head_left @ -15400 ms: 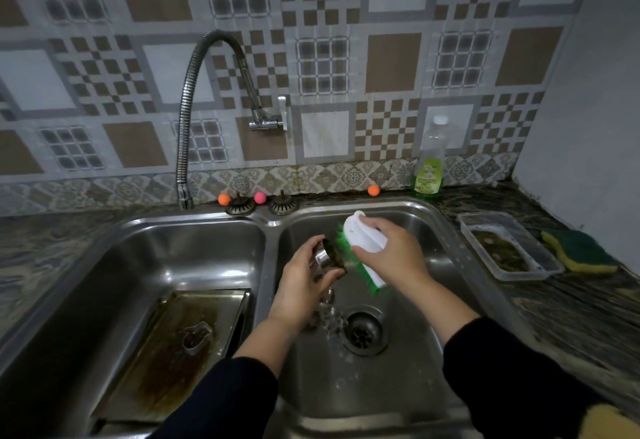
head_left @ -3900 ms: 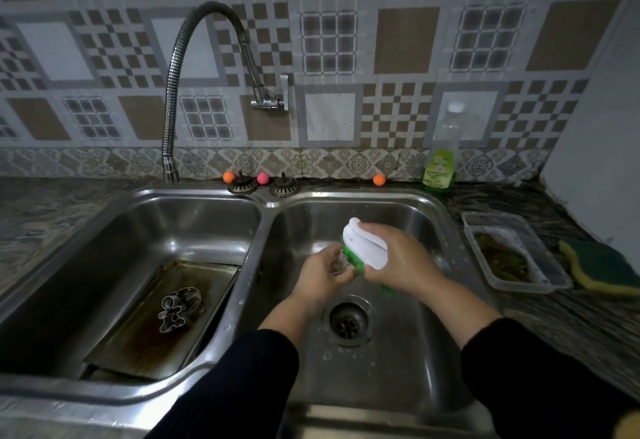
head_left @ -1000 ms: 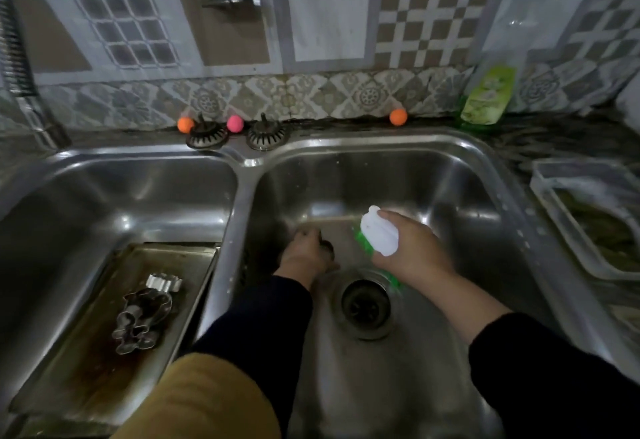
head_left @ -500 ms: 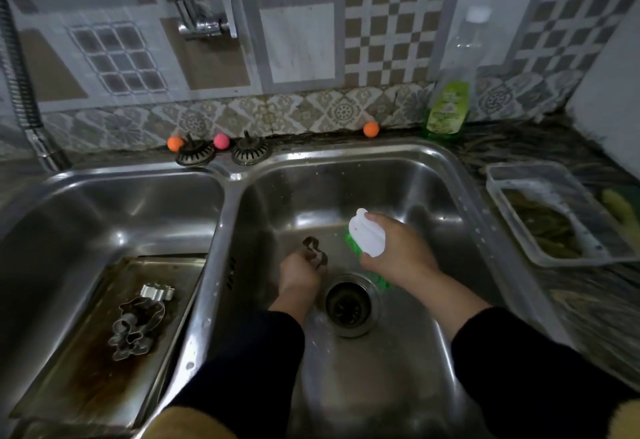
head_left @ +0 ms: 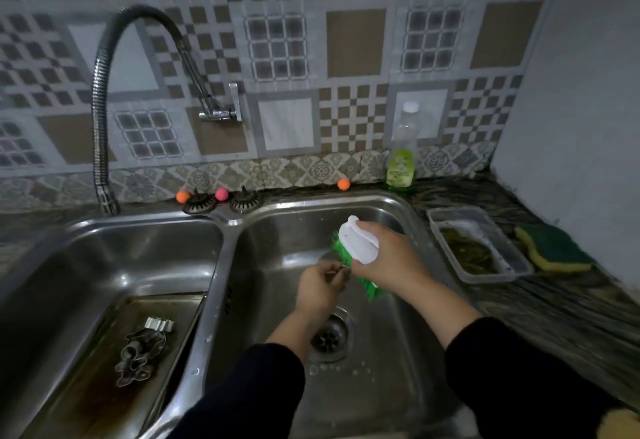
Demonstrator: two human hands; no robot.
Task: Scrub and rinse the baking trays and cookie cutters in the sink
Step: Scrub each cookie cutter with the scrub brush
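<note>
Head view: over the steel sink's right basin (head_left: 398, 352), the left hand (head_left: 317, 288) pinches a small metal cookie cutter (head_left: 341, 270); the right hand (head_left: 388, 258) grips a white-backed, green-bristled scrub brush (head_left: 356, 241). Wet thin metal could slip toward the drain (head_left: 329, 334) at 6 o'clock. A stained baking tray (head_left: 104, 386) lies at 8 o'clock.

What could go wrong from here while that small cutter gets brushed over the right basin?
1. The left hand only pinches the small cutter above the open drain; a hard stroke of the brush might knock it down there.
2. The cutters already put aside lie on the stained baking tray, so they may pick up grime again.
</note>
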